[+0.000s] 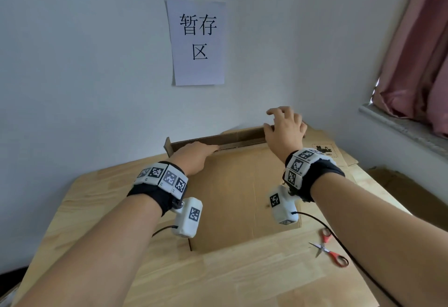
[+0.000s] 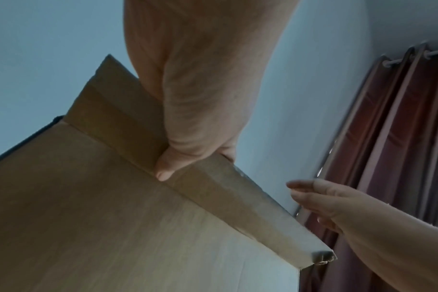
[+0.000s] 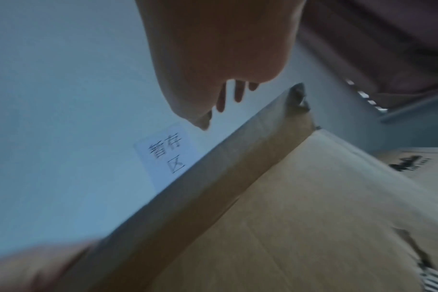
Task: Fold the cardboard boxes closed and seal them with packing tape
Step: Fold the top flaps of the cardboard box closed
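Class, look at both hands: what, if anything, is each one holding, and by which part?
The left hand pinches the cardboard box's raised far flap, thumb at its fold. The right hand is open at that flap's right end, gripping nothing.

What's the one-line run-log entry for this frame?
left hand: pinches raised far flap | right hand: open, at flap's right end | cardboard box: flat on table | scissors: idle, right

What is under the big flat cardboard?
The flat cardboard lies on the wooden table, which shows all around it. More cardboard pokes out at the right. Whatever else lies beneath is covered. The left hand holds its raised back flap.
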Action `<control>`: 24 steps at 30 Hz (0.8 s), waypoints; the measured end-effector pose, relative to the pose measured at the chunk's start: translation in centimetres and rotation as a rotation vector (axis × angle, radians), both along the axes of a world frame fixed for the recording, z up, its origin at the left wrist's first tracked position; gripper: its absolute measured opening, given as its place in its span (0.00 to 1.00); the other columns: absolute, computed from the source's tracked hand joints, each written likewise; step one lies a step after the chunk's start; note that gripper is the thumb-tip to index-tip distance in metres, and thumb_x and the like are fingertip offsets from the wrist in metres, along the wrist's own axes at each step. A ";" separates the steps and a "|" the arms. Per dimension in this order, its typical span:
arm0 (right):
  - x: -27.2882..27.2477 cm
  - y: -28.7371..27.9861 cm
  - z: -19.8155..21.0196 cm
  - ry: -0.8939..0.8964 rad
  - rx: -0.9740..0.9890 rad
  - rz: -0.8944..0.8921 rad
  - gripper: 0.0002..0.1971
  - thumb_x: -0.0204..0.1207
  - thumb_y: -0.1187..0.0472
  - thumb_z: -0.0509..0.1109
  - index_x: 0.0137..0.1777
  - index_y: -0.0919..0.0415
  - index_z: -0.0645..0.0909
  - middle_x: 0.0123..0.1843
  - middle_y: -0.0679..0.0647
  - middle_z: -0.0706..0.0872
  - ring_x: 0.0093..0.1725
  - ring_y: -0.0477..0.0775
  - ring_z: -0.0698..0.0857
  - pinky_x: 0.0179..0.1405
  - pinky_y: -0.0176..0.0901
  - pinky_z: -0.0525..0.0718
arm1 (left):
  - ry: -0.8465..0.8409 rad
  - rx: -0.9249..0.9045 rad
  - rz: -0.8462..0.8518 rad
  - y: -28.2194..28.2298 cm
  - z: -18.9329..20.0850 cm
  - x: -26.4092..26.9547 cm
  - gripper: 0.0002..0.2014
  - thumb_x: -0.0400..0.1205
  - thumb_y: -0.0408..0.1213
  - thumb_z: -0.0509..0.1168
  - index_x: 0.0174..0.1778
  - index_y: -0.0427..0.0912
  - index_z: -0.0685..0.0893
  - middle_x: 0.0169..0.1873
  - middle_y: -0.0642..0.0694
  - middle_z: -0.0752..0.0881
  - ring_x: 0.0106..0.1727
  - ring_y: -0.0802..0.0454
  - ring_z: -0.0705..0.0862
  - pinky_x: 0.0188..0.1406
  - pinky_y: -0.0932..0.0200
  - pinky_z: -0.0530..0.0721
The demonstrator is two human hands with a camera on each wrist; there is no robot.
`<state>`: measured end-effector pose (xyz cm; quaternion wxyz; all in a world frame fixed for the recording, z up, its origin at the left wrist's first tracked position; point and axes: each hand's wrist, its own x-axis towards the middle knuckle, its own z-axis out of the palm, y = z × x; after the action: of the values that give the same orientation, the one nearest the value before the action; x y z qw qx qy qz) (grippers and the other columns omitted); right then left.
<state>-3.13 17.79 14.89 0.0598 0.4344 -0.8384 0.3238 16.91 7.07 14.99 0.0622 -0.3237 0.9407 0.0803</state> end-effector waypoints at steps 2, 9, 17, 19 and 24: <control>-1.0 0.6 0.1 -0.156 0.060 -0.086 0.21 0.79 0.57 0.64 0.72 0.55 0.69 0.74 0.55 0.67 0.73 0.63 0.66 0.73 0.57 0.60 | 0.010 0.016 -0.019 0.4 -0.3 0.2 0.39 0.79 0.18 0.47 0.79 0.64 0.63 0.66 0.43 0.81 0.49 0.49 0.80 0.41 0.62 0.77; -2.0 1.8 -0.5 -0.461 0.165 -0.128 0.27 0.77 0.65 0.65 0.75 0.62 0.61 0.73 0.61 0.69 0.70 0.63 0.72 0.72 0.59 0.68 | -0.071 0.202 -0.082 1.3 -1.5 1.0 0.37 0.83 0.37 0.53 0.73 0.83 0.44 0.83 0.56 0.56 0.82 0.52 0.58 0.76 0.42 0.67; -1.6 2.6 -1.3 -0.389 0.250 -0.163 0.37 0.74 0.70 0.61 0.81 0.51 0.52 0.76 0.58 0.68 0.73 0.64 0.70 0.72 0.60 0.61 | 0.046 0.497 0.112 2.2 -0.6 1.2 0.28 0.86 0.57 0.50 0.82 0.60 0.54 0.80 0.50 0.64 0.80 0.51 0.62 0.79 0.55 0.58; -1.6 3.0 -1.7 -0.389 0.228 -0.169 0.41 0.73 0.72 0.60 0.81 0.43 0.48 0.76 0.59 0.66 0.71 0.66 0.71 0.71 0.63 0.61 | 0.028 0.532 0.134 2.0 -1.0 1.5 0.32 0.81 0.64 0.55 0.81 0.60 0.60 0.77 0.56 0.68 0.78 0.53 0.66 0.79 0.52 0.61; -2.2 4.1 -2.5 -0.382 0.225 -0.211 0.39 0.74 0.70 0.62 0.81 0.47 0.51 0.76 0.57 0.64 0.72 0.66 0.67 0.70 0.59 0.63 | 0.008 0.461 0.127 3.0 -1.7 1.3 0.20 0.82 0.59 0.60 0.66 0.54 0.73 0.57 0.53 0.83 0.56 0.55 0.81 0.60 0.56 0.79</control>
<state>-5.32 21.89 12.43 -0.1149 0.2792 -0.9061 0.2965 18.26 10.07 13.32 0.1258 -0.3591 0.8754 0.2981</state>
